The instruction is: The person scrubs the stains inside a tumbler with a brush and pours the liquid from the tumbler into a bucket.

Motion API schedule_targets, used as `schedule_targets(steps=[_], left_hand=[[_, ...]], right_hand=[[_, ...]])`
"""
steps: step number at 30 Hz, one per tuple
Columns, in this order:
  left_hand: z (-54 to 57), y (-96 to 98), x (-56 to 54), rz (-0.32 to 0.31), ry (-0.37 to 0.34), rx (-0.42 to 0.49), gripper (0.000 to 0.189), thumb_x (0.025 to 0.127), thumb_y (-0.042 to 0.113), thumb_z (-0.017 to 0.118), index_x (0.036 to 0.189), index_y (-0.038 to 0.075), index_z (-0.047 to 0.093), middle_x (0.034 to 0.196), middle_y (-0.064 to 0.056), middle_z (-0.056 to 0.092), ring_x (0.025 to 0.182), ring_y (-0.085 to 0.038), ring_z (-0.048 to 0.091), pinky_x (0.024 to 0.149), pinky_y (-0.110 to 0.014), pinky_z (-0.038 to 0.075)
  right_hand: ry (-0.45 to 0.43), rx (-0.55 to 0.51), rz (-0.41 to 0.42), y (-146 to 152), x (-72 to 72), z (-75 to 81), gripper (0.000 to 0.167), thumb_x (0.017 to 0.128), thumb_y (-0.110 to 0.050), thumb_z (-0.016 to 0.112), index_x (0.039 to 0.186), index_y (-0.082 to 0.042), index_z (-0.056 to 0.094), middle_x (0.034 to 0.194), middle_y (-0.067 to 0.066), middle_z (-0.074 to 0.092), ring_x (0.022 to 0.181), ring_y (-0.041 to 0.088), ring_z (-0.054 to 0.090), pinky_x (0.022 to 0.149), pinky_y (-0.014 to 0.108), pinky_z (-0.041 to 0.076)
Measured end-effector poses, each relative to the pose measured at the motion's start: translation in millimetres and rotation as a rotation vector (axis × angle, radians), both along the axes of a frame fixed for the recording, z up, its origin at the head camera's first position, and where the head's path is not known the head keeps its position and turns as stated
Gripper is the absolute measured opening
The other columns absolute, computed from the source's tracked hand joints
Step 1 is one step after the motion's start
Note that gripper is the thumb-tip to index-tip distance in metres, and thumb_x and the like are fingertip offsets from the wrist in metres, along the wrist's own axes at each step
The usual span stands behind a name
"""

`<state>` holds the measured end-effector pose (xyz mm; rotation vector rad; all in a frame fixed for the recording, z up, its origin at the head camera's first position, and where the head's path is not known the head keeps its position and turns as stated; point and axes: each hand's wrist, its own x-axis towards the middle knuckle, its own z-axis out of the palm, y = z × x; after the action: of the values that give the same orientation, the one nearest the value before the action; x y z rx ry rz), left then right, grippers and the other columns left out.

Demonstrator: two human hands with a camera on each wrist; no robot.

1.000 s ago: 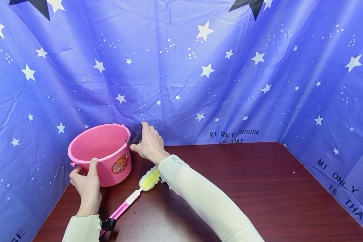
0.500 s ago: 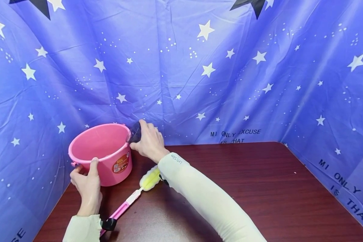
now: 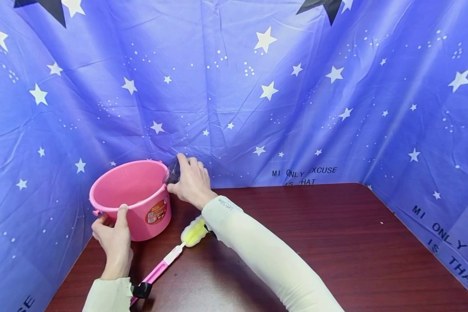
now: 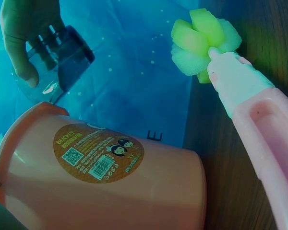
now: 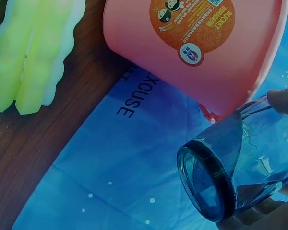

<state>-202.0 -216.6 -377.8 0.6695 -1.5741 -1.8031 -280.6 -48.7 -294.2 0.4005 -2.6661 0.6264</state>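
Observation:
A pink plastic bucket point(image 3: 138, 225) stands upright on the table's left side, an orange label point(image 4: 101, 153) on its wall. My left hand point(image 3: 115, 245) holds the near-left rim, thumb at the edge; its other fingers are partly hidden. At the bucket's right rim, my right hand point(image 3: 193, 182) grips a dark, see-through drinking glass point(image 5: 249, 158). The glass tilts steeply, its mouth at the rim and its thick base raised away from the bucket. A slanted line inside it looks like liquid, seen in the right wrist view.
A sponge bottle brush point(image 3: 195, 232) with a pink and white handle lies on the dark red wooden table point(image 3: 296, 225), between my forearms. A blue star-patterned cloth point(image 3: 218, 86) hangs close behind the bucket and along both sides.
My right hand has tipped the glass further toward the bucket, its fingers rising slightly and moving left. The left hand still holds the rim, and the bucket stays in place.

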Motion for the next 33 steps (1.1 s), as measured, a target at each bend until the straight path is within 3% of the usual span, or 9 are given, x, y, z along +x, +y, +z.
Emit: schedule_targets(steps=[26,33], left_hand=[[0.4,0.8,0.7,-0.005,-0.01,-0.004,0.057,0.084,0.036,0.07,0.121,0.01,0.037,0.114,0.007,0.029,0.107,-0.007,0.033,0.093,-0.026,0.036],[0.5,0.9,2.1,-0.018,-0.021,-0.007,0.062,0.084,0.038,0.069,0.125,0.008,0.035,0.121,0.002,0.028,0.111,-0.01,0.032,0.096,-0.028,0.036]], right_hand=[[0.001,0.107,0.015,-5,-0.9,11.5,0.085,0.071,-0.051,0.078,0.14,-0.026,0.036,0.122,0.006,0.049,0.107,0.021,0.046,0.093,0.036,0.04],[0.019,0.138,0.018,-6,-1.4,11.9,0.084,0.07,-0.052,0.079,0.137,-0.026,0.036,0.123,0.006,0.05,0.109,0.022,0.047,0.092,0.036,0.041]])
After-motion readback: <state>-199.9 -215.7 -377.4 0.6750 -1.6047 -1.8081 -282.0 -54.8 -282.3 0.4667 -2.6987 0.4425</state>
